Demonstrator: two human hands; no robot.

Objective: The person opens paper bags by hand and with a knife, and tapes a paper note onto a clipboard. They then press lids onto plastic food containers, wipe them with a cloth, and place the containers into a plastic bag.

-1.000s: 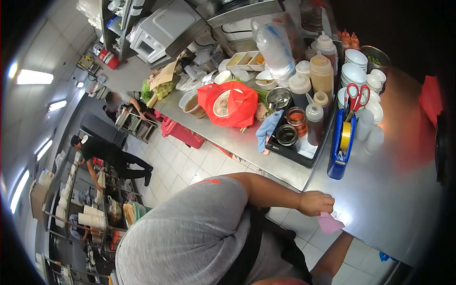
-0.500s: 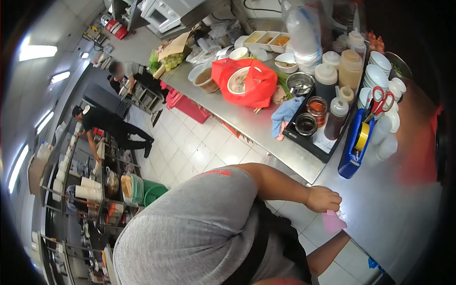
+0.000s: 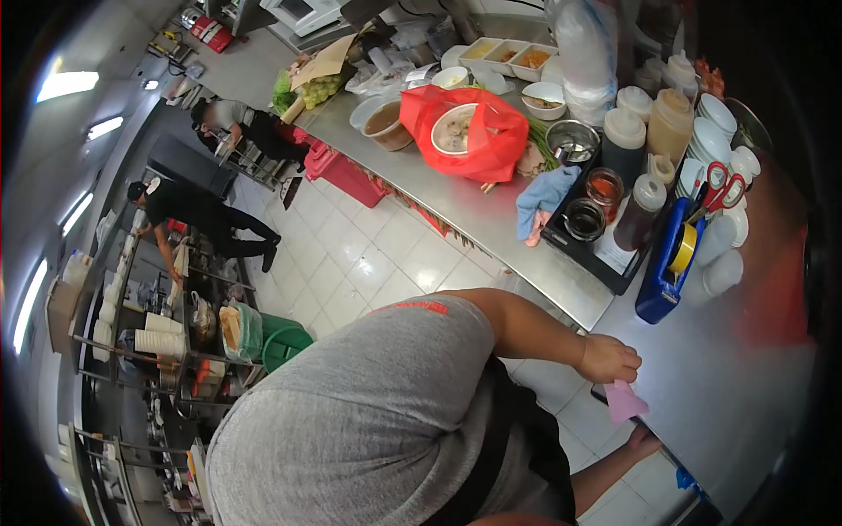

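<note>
My left hand (image 3: 610, 359) is closed on a pink sheet (image 3: 625, 401), which hangs from the fingers at the edge of the steel counter (image 3: 702, 386). Whether the sheet is paper or thin cloth is unclear. Just below it, my right hand (image 3: 645, 443) is at the counter's edge, its fingers partly hidden against a dark strip there. Farther along the counter stands a blue tape dispenser (image 3: 662, 272) with a yellow roll. Red-handled scissors (image 3: 724, 187) rest at its far end.
A black tray (image 3: 605, 263) carries squeeze bottles and jars. Next to it lie a blue cloth (image 3: 545, 197) and a red bag (image 3: 421, 123) around a bowl. White bowls (image 3: 710, 140) are stacked behind. Two people in dark clothes work across the tiled floor (image 3: 351, 254).
The camera view has shifted slightly. My right hand has come into sight at the counter's edge; before, only its forearm showed. The pink sheet remains in my left hand.
</note>
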